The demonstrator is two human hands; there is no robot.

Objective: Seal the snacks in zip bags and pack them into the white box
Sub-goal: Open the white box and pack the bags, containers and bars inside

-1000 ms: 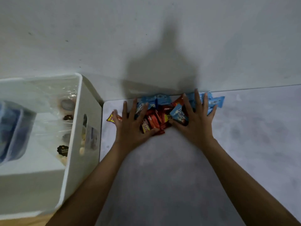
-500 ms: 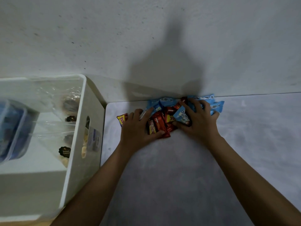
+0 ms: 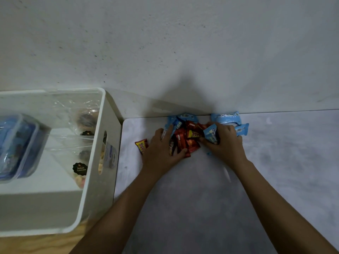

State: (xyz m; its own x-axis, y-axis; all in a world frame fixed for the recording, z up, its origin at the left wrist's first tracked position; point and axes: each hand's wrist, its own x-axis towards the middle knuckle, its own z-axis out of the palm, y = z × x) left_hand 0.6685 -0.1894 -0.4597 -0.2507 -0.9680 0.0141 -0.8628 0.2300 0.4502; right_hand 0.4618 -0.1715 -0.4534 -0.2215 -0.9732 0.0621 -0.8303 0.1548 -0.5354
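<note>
Both hands have drawn closer since a second ago, when their fingers lay spread flat, and the heap of snacks (image 3: 185,142) is now bunched tighter between them. It sits on the grey table (image 3: 183,198) at its far edge, against the wall (image 3: 165,43). The left hand (image 3: 161,149) bends over the red wrappers on the near left side of the heap, its thumb hooked round them, so it grasps them. The right hand (image 3: 225,143) has its fingers curled round a blue packet (image 3: 211,134) at the right side of the heap and grips it. More blue packets lie behind the hands, touching the wall. One red and yellow packet (image 3: 141,144) lies alone just left of the left hand, apart from the heap. The white box (image 3: 102,125) stands off the table's left end, on a wooden surface (image 3: 45,242). Inside it a clear zip bag (image 3: 84,125) of dark snacks leans on the right wall, and a blue-lidded tub (image 3: 16,143) lies at the left.
</note>
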